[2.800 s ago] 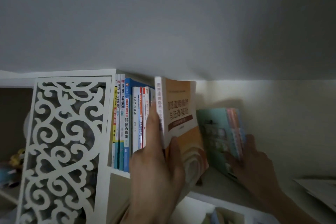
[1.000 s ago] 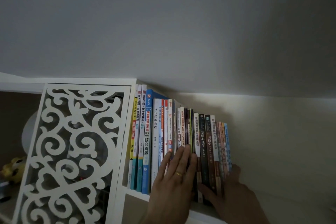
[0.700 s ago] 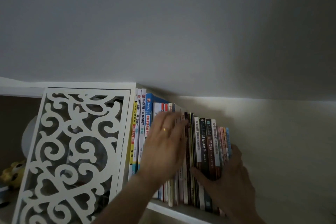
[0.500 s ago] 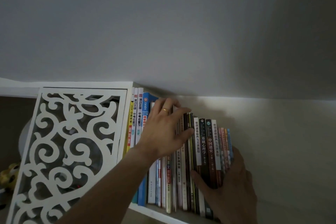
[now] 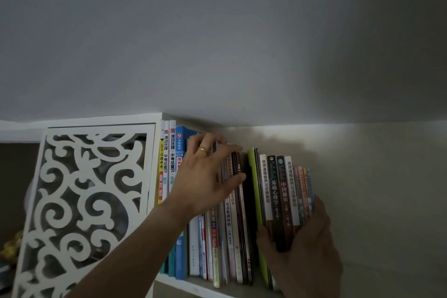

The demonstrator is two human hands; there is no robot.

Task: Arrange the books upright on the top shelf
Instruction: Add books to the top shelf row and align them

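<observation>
The left hand (image 5: 205, 176) curls its fingers over the tops of the upright books (image 5: 232, 220) on the top shelf (image 5: 183, 284); the right hand (image 5: 302, 247) apparently clasps the right-hand books between thumb and fingers.

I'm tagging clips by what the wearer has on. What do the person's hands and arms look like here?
Both are bare. The left hand wears a plain gold ring on one of its fingers, and its forearm shows no sleeve. The right hand shows no ring, watch or sleeve.

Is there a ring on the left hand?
Yes, a gold ring sits on a finger of the left hand, which reaches over the book tops.
</observation>
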